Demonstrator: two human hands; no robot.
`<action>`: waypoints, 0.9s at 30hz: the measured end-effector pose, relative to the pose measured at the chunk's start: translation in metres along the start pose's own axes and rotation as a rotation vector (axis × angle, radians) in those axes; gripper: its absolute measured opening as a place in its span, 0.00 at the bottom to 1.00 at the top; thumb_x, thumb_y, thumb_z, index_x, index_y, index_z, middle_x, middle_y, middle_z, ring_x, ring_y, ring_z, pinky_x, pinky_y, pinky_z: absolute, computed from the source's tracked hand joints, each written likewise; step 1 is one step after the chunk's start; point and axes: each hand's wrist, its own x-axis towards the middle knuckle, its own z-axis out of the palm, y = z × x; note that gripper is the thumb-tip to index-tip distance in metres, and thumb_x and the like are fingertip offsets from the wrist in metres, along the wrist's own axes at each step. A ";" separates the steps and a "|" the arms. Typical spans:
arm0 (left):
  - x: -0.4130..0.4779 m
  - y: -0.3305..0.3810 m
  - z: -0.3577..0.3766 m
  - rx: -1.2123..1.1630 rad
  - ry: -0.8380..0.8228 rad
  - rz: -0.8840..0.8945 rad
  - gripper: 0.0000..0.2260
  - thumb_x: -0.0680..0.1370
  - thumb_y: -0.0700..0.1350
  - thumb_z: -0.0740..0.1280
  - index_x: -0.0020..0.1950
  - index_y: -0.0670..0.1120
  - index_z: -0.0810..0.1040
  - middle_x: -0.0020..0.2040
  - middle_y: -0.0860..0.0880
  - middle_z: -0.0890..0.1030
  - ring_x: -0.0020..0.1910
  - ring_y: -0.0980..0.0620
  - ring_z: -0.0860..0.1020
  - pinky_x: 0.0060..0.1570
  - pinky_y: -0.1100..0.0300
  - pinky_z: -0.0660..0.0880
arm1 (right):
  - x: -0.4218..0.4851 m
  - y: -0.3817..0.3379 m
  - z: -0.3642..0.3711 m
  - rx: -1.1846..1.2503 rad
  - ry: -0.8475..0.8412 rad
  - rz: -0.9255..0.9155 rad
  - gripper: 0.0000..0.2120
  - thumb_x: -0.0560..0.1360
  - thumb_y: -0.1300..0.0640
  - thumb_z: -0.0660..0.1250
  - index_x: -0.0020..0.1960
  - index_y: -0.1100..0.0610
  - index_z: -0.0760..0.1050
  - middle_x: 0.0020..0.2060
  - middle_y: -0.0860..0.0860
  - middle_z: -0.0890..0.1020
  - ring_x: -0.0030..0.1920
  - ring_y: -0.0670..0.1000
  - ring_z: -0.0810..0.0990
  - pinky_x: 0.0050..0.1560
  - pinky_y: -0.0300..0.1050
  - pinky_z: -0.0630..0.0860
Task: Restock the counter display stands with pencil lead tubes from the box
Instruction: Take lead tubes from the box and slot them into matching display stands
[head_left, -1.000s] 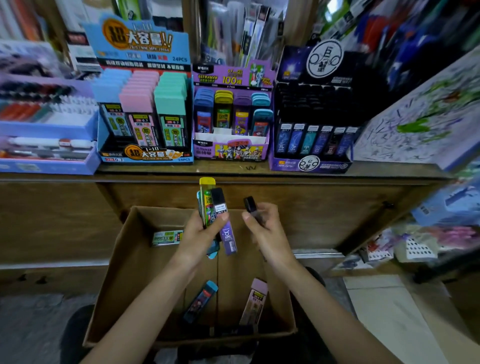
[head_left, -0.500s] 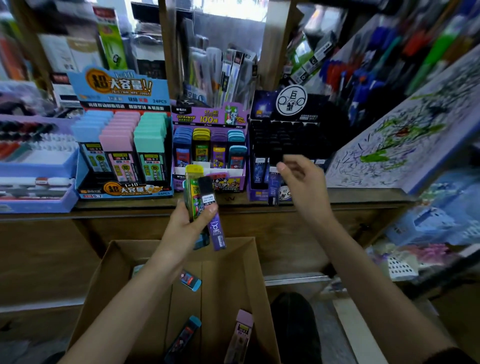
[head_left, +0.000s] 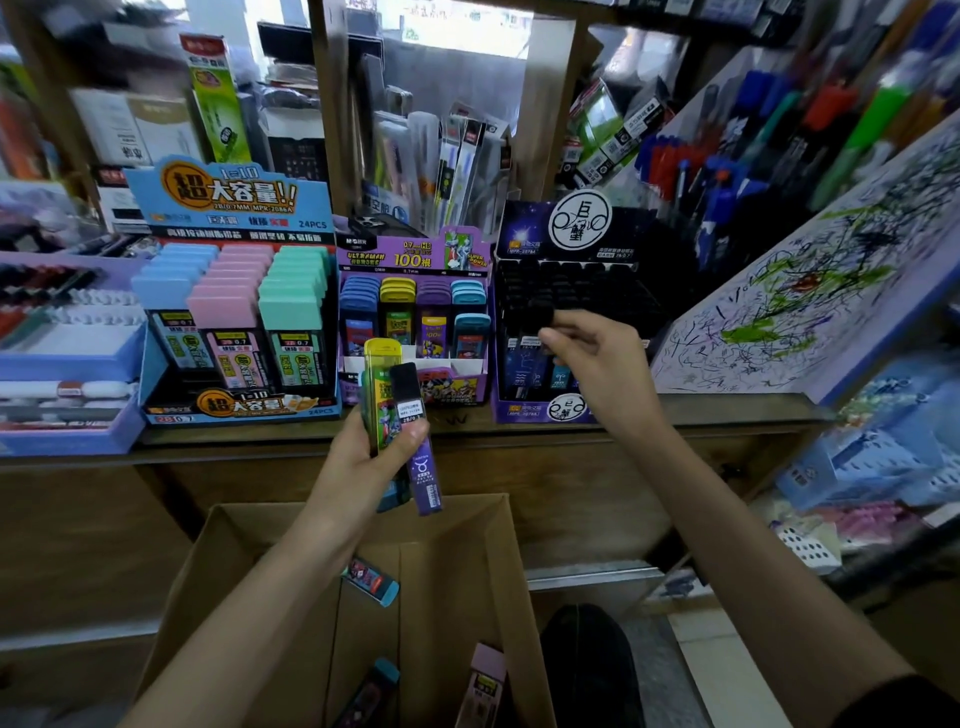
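My left hand (head_left: 358, 462) grips a bunch of lead tubes above the box, among them a yellow-capped tube (head_left: 382, 379) and a purple tube with a black cap (head_left: 418, 441). My right hand (head_left: 605, 364) reaches over the dark display stand (head_left: 576, 244) and pinches a black-capped tube (head_left: 540, 310) among the stand's front rows. The purple stand (head_left: 415, 257) and the blue stand (head_left: 228, 208) sit left of it on the counter. The cardboard box (head_left: 249, 582) below holds loose tubes: a teal-capped tube (head_left: 371, 579), a pink tube (head_left: 485, 686) and a dark tube (head_left: 374, 691).
A wooden counter edge (head_left: 519, 426) runs under the stands. A lilac tray of pens (head_left: 67, 364) stands at far left. A scribbled test board (head_left: 810, 301) leans at right, with pen racks (head_left: 779, 135) behind. Blue baskets (head_left: 872, 457) sit low on the right.
My right hand carried the black-capped tube from above the box up to the dark stand. My left hand stayed over the box with its bunch. The view tilted upward.
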 end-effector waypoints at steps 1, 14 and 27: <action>0.000 0.000 0.000 0.001 0.000 -0.002 0.25 0.68 0.55 0.67 0.64 0.52 0.70 0.55 0.51 0.79 0.56 0.57 0.77 0.52 0.63 0.71 | 0.001 0.000 0.001 0.001 -0.003 -0.001 0.15 0.77 0.60 0.65 0.62 0.62 0.76 0.51 0.53 0.82 0.51 0.46 0.80 0.56 0.41 0.76; 0.001 -0.001 -0.004 -0.010 -0.007 0.007 0.23 0.65 0.58 0.69 0.59 0.56 0.73 0.49 0.56 0.83 0.50 0.60 0.80 0.51 0.62 0.71 | -0.002 0.012 0.010 -0.011 0.004 0.040 0.15 0.76 0.60 0.65 0.62 0.62 0.75 0.48 0.50 0.81 0.47 0.44 0.80 0.50 0.38 0.79; -0.005 0.002 0.003 -0.007 -0.046 0.032 0.24 0.64 0.60 0.69 0.57 0.56 0.75 0.51 0.51 0.82 0.50 0.58 0.80 0.51 0.60 0.73 | -0.026 -0.013 0.017 -0.240 0.017 0.009 0.08 0.77 0.53 0.64 0.45 0.54 0.80 0.33 0.45 0.80 0.35 0.43 0.80 0.36 0.36 0.75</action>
